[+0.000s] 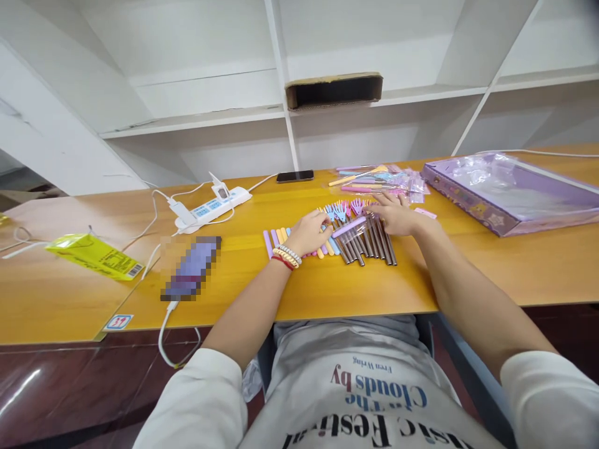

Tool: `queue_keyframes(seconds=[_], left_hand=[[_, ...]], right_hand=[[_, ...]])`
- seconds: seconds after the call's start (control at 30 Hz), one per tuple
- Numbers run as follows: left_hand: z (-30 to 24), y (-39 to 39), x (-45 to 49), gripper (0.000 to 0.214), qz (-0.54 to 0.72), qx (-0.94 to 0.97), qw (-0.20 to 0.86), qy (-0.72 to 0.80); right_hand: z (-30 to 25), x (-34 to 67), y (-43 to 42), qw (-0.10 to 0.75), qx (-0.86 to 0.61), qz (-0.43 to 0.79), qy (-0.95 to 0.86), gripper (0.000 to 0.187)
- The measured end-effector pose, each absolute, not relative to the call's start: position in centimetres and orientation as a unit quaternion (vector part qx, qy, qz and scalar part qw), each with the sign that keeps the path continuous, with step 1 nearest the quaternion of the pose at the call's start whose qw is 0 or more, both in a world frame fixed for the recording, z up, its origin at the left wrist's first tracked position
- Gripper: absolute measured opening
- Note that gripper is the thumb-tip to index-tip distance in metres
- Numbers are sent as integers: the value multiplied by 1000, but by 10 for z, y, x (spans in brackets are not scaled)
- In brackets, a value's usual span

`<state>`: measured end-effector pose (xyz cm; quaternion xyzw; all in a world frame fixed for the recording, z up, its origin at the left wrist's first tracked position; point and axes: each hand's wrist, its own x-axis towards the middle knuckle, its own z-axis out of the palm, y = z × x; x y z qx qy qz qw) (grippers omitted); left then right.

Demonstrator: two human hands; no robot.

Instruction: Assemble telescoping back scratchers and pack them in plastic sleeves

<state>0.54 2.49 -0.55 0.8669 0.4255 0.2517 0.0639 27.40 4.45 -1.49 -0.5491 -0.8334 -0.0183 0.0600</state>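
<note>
Hand-shaped plastic heads (pixel 340 212) in blue, yellow, pink and purple lie in a row, with metal rods (pixel 374 240) side by side below them; they look like back scratchers. My left hand (pixel 309 234) rests over pastel handles (pixel 277 237), its fingers curled; what they hold, if anything, is hidden. Across the rods lies a purple handle in clear wrap (pixel 350 227), between both hands. My right hand (pixel 395 215) is spread over the right end of the row, its fingers apart and touching the heads.
Behind lie wrapped pastel pieces (pixel 374 181) and a black phone (pixel 294 176). A purple box (pixel 486 215) with clear plastic stands right. Left are a power strip (pixel 210 211), a blurred-out device (pixel 191 268) on a cable and a yellow packet (pixel 96 254). A cardboard box (pixel 334 79) sits on the shelf.
</note>
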Motion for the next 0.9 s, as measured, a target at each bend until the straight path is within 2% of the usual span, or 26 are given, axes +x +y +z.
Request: queue_keyframes(seconds=[0.07, 0.33, 0.53, 0.63, 0.73, 0.83, 0.9], left_hand=[[-6, 25, 6, 20, 244, 872, 63, 420], [-12, 30, 5, 27, 192, 898, 57, 391], [-9, 27, 7, 24, 247, 883, 105, 384], [-3, 28, 8, 22, 344, 826, 217, 391], [3, 29, 7, 25, 423, 721, 400, 377], [7, 26, 7, 33, 358, 651, 581, 332], [8, 20, 8, 34, 274, 643, 645, 309]], right_hand=[[-22, 272, 47, 65, -554, -32, -830, 75], [-34, 265, 60, 135, -538, -50, -831, 47], [-33, 262, 58, 216, -524, -90, -819, 31], [-23, 259, 53, 278, -499, -113, -813, 25], [-9, 253, 44, 323, -462, -105, -819, 24], [1, 241, 31, 341, -420, -92, -836, 28], [4, 232, 24, 338, -399, -89, -848, 30]])
